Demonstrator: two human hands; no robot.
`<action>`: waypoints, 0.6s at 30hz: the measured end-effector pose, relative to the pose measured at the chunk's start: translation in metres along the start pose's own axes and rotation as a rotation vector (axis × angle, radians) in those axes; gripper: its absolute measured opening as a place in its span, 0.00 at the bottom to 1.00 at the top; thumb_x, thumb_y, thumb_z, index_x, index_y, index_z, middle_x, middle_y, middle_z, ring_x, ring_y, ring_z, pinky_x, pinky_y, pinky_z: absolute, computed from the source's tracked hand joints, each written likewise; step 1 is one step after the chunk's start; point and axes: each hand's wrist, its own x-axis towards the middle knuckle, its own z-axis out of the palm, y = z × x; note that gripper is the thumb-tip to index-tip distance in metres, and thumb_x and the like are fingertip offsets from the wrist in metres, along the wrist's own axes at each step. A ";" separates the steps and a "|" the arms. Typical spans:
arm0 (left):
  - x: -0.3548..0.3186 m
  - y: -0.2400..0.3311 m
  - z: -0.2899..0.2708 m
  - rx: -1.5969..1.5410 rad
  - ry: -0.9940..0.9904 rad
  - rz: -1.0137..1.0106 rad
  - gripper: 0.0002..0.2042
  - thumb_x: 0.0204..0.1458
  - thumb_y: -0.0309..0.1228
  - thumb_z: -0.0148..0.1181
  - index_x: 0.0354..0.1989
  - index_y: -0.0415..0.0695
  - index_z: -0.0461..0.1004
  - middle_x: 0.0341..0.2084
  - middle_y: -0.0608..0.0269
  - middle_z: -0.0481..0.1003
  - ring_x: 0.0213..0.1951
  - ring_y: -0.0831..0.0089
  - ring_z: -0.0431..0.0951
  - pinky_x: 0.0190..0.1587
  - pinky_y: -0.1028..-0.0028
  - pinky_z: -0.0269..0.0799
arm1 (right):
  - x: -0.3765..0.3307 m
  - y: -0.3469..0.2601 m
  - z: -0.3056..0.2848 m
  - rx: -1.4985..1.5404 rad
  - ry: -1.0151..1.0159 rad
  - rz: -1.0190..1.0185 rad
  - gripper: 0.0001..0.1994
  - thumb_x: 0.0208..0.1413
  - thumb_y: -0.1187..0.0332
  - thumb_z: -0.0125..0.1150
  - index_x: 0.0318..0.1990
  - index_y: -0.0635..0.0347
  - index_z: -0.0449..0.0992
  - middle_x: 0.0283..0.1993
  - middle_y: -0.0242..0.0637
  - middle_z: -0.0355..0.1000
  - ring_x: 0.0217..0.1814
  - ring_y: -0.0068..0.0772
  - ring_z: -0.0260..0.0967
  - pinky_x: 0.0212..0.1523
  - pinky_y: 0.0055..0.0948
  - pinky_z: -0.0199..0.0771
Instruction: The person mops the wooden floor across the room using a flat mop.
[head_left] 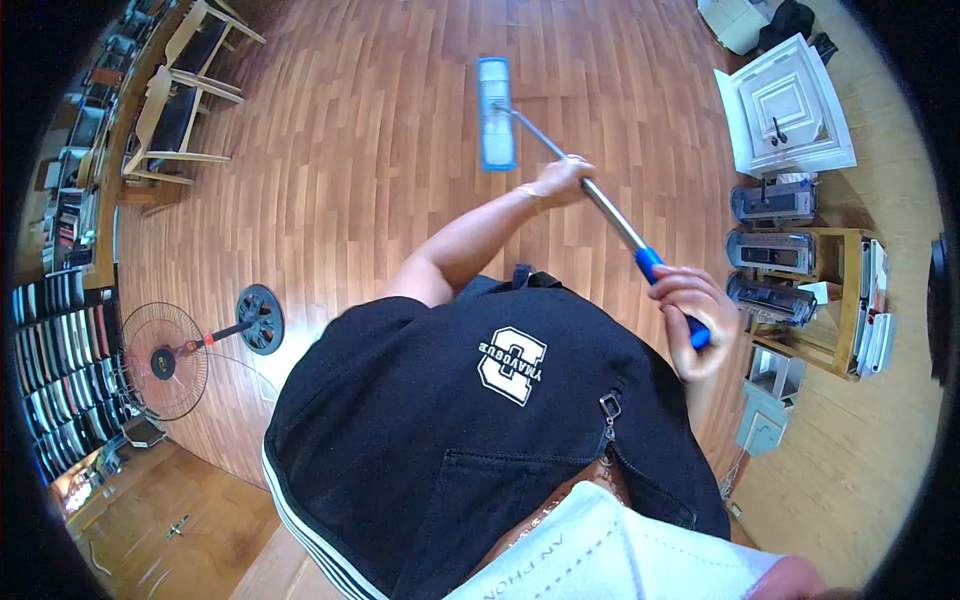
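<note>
A flat mop (496, 140) with a long pale blue-and-white head rests on the wood-look floor ahead of me. Its metal pole (617, 217) slants from the head back toward my right side. My left hand (560, 183) is closed around the pole partway along it, arm stretched forward. Close to my body on the right, my right hand (692, 308) grips the blue handle (649, 262) near the pole's upper end. The handle's blue tip shows below its fingers, which look slightly blurred.
Wooden chairs (165, 112) line a long counter at the left. A standing fan (165, 362) with a round black base (261, 319) is near a rack of sample panels (65, 365). Along the right wall are a white door panel (790, 105), display locks (775, 203) and a wooden shelf (850, 300).
</note>
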 end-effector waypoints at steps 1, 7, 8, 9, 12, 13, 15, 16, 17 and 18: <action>0.007 0.008 0.013 0.008 -0.009 0.061 0.06 0.40 0.25 0.64 0.27 0.44 0.75 0.31 0.52 0.75 0.42 0.50 0.75 0.43 0.59 0.71 | -0.006 -0.002 -0.010 -0.049 0.038 -0.034 0.03 0.40 0.79 0.58 0.24 0.63 0.73 0.29 0.43 0.77 0.39 0.47 0.78 0.44 0.40 0.75; 0.036 0.096 0.074 -0.151 -0.097 0.215 0.05 0.41 0.26 0.65 0.24 0.45 0.74 0.28 0.54 0.75 0.40 0.53 0.75 0.42 0.58 0.73 | -0.025 -0.038 -0.061 -0.249 0.180 -0.221 0.17 0.50 0.55 0.61 0.22 0.60 0.73 0.23 0.39 0.76 0.28 0.42 0.77 0.29 0.31 0.67; 0.029 0.107 0.069 -0.188 -0.116 0.185 0.05 0.41 0.27 0.65 0.24 0.45 0.74 0.28 0.54 0.76 0.40 0.53 0.75 0.42 0.58 0.73 | -0.028 -0.037 -0.070 -0.228 0.135 -0.275 0.18 0.52 0.53 0.60 0.23 0.60 0.72 0.23 0.39 0.76 0.28 0.41 0.77 0.28 0.32 0.67; 0.021 0.118 0.063 -0.225 -0.132 0.154 0.04 0.42 0.28 0.65 0.24 0.45 0.75 0.28 0.54 0.76 0.41 0.53 0.75 0.43 0.58 0.72 | -0.031 -0.034 -0.080 -0.206 0.089 -0.330 0.20 0.53 0.51 0.60 0.24 0.60 0.72 0.23 0.39 0.76 0.27 0.40 0.77 0.28 0.33 0.66; 0.013 0.139 0.059 -0.188 -0.162 0.175 0.06 0.43 0.33 0.64 0.24 0.46 0.75 0.28 0.54 0.76 0.39 0.52 0.76 0.41 0.57 0.73 | -0.032 -0.047 -0.103 -0.201 0.029 -0.386 0.21 0.55 0.49 0.58 0.25 0.59 0.70 0.23 0.39 0.76 0.26 0.39 0.75 0.27 0.33 0.65; 0.010 0.144 0.055 -0.181 -0.144 0.169 0.06 0.43 0.33 0.64 0.24 0.46 0.75 0.28 0.54 0.76 0.39 0.52 0.76 0.41 0.57 0.73 | -0.031 -0.048 -0.111 -0.188 -0.019 -0.415 0.21 0.55 0.48 0.58 0.25 0.59 0.70 0.23 0.39 0.76 0.25 0.39 0.75 0.27 0.33 0.64; -0.002 0.151 0.047 -0.130 -0.170 0.136 0.09 0.44 0.38 0.63 0.24 0.46 0.75 0.26 0.53 0.77 0.36 0.51 0.77 0.39 0.55 0.73 | -0.031 -0.048 -0.120 -0.167 -0.056 -0.456 0.23 0.55 0.46 0.57 0.25 0.59 0.70 0.22 0.38 0.75 0.25 0.38 0.75 0.26 0.33 0.63; -0.010 0.154 0.041 -0.087 -0.131 0.147 0.11 0.44 0.40 0.63 0.23 0.45 0.75 0.25 0.52 0.77 0.33 0.51 0.78 0.37 0.55 0.74 | -0.029 -0.048 -0.124 -0.112 -0.082 -0.490 0.23 0.55 0.46 0.56 0.25 0.58 0.69 0.22 0.38 0.75 0.25 0.37 0.75 0.26 0.33 0.63; -0.019 0.155 0.036 -0.080 -0.109 0.132 0.11 0.44 0.40 0.63 0.23 0.45 0.75 0.25 0.52 0.77 0.33 0.51 0.78 0.37 0.55 0.74 | -0.026 -0.049 -0.123 -0.056 -0.109 -0.523 0.23 0.56 0.45 0.56 0.25 0.58 0.69 0.22 0.37 0.75 0.25 0.37 0.74 0.26 0.34 0.63; -0.029 0.156 0.029 -0.043 -0.085 0.130 0.11 0.43 0.40 0.63 0.23 0.45 0.76 0.25 0.53 0.77 0.33 0.52 0.78 0.37 0.55 0.74 | -0.021 -0.050 -0.121 -0.038 -0.112 -0.559 0.24 0.56 0.44 0.55 0.25 0.57 0.69 0.22 0.36 0.75 0.25 0.35 0.74 0.26 0.33 0.62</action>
